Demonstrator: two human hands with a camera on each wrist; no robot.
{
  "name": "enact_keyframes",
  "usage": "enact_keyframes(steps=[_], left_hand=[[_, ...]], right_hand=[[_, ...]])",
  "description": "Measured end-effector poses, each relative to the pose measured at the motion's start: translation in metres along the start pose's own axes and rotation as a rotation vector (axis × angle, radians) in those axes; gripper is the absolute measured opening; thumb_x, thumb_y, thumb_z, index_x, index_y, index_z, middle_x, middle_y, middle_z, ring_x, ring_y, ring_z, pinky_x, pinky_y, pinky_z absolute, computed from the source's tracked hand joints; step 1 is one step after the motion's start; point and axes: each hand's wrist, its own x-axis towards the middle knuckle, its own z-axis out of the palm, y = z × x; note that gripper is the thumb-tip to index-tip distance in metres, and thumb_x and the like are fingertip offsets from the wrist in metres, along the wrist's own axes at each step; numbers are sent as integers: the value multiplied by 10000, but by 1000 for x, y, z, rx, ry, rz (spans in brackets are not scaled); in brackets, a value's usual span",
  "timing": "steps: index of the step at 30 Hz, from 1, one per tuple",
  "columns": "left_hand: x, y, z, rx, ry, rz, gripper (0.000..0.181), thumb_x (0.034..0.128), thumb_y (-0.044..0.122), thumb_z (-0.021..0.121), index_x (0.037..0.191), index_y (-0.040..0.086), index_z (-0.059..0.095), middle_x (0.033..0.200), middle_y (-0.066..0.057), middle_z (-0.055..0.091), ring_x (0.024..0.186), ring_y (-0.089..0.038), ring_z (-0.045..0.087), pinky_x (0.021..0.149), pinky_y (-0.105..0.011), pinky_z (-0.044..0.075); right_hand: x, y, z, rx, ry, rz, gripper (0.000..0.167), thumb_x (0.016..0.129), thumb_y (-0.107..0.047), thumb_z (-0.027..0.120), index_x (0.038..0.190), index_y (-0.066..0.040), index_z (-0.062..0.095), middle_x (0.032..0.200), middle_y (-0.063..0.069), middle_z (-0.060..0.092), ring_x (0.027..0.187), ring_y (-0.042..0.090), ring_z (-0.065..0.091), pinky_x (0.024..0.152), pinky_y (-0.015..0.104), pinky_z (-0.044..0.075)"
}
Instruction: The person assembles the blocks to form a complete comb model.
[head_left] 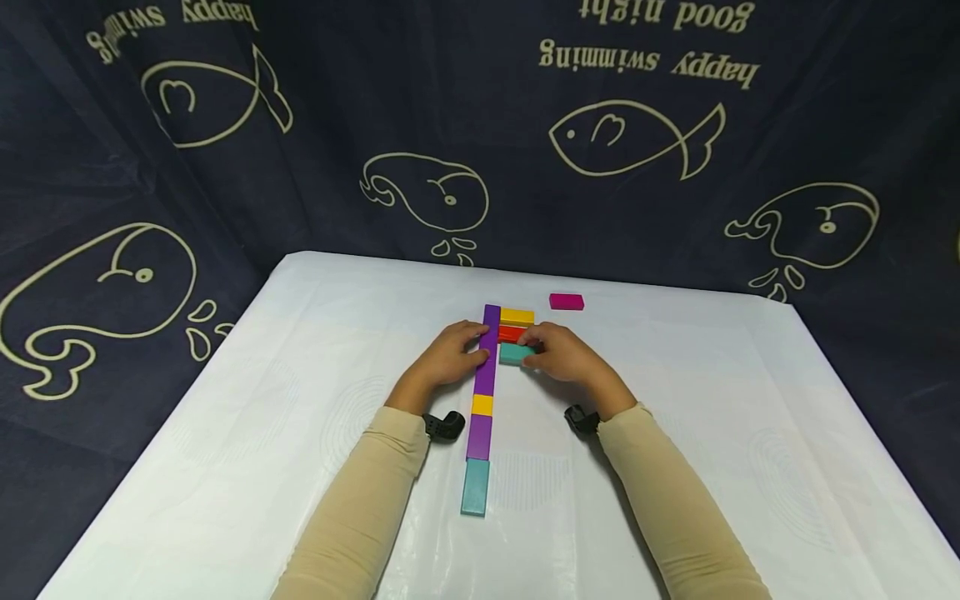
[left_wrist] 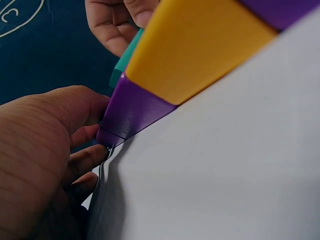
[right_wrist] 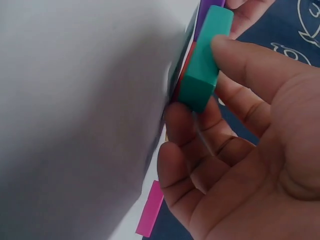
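My left hand rests against the left side of a purple block, its thumb and fingertips touching it. That block belongs to a long row with a small yellow block, another purple block and a teal block at the near end. On the row's right side, my right hand pinches a second teal block between thumb and fingers. A red block lies just beyond this teal block, partly hidden by the fingers. Past the red one is a yellow block.
A magenta block lies apart near the back of the white-covered table. Behind the table hangs a dark cloth printed with fish and whales. Black straps with small devices sit at both wrists.
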Motion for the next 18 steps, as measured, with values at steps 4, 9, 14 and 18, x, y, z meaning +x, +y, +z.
enact_keyframes(steps=[4,9,14,18], left_hand=[[1,0,1,2,5,1,514,953,217,595,1422,20,524,1441,-159,505,1384,-318,394,1174,-423,266],[0,0,1,1,2,-6,513,955,217,594,1426,26,523,1445,-153,503,1387,-315,389,1175,-423,264],[0,1,0,-4,4,-2,515,953,214,597,1425,20,521,1445,-155,502,1389,-315,388,1176,-423,262],[0,0,1,-9,4,-5,516,954,218,597,1427,24,520,1449,-155,499,1393,-315,383,1177,-426,261]], right_hand=[[0,0,1,-20,-6,16,271,889,-122,731,1146,-51,676,1066,101,623,982,274,543,931,427,481],[0,-2,3,-31,-7,3,274,883,-121,741,1139,-43,679,1069,105,627,991,279,546,949,436,478],[0,-5,4,-38,-4,-5,268,883,-119,746,1128,-35,679,1044,101,622,975,272,543,934,428,479],[0,-5,5,-44,5,-1,265,878,-114,751,1119,-30,679,1031,100,619,964,270,540,929,422,479]])
